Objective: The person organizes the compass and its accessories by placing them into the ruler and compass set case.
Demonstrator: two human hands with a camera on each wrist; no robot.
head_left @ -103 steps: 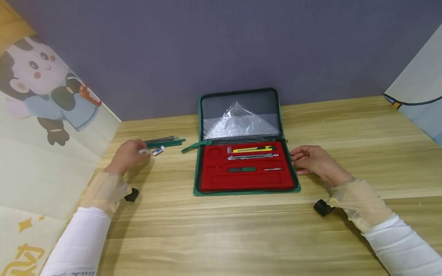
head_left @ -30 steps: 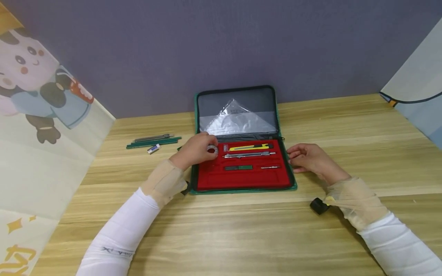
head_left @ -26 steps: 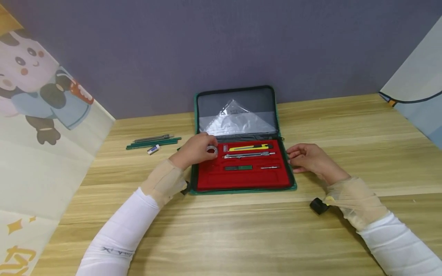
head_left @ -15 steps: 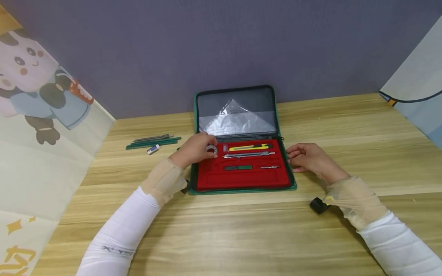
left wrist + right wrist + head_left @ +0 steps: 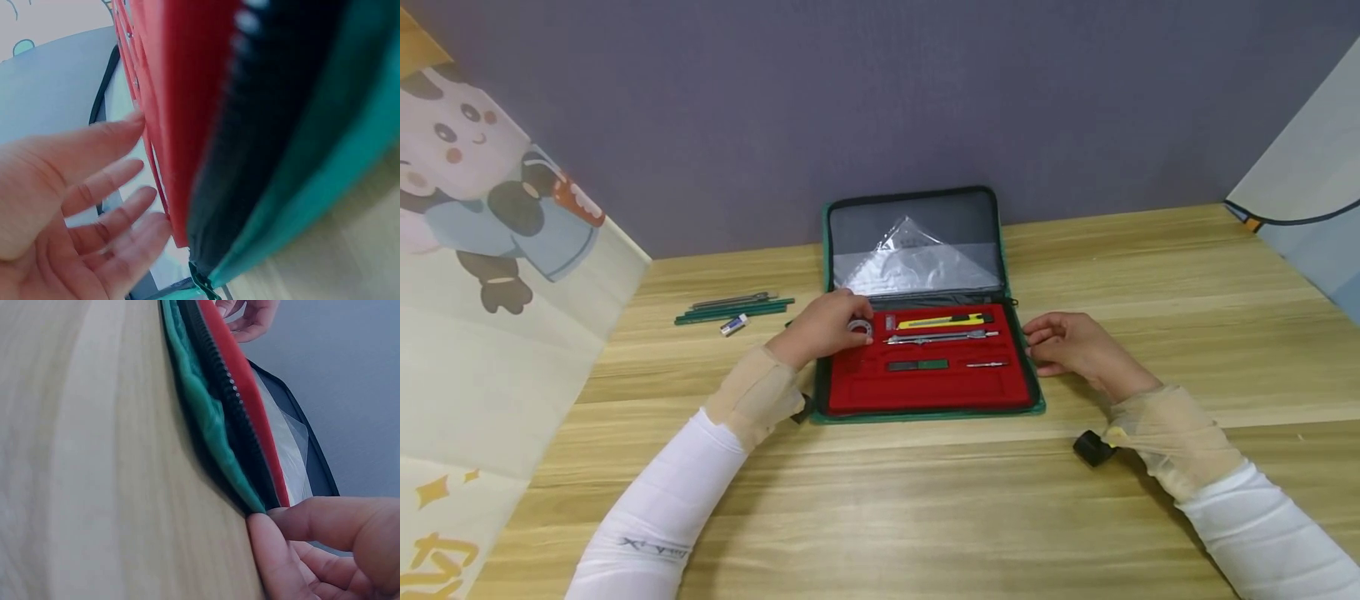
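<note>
A green zippered case [image 5: 928, 417] lies unfolded on the table, its red tray [image 5: 925, 387] facing up. At the tray's upper left corner, my left hand [image 5: 822, 323] has its thumb and fingers about a clear ring-shaped piece [image 5: 860, 326], which sits low at the round recess. In the left wrist view the thumb and fingers are spread, fingertips at the red tray; the ring is hidden there. My right hand [image 5: 325, 540] pinches the case's right edge between thumb and finger. The tray holds a yellow utility knife [image 5: 943, 321], a compass [image 5: 940, 337] and smaller pieces.
Left of the case lie green pencils [image 5: 730, 312], a slim metal tool [image 5: 733, 300] and a white-and-blue eraser [image 5: 733, 325]. A clear set square [image 5: 910, 258] is in the raised lid, which stands near the grey back wall [image 5: 910, 100].
My left hand has carried the ring from beside the pencils to the tray's upper left corner. In the last second the ring has tipped down flatter. My right hand has stayed at the case's edge.
</note>
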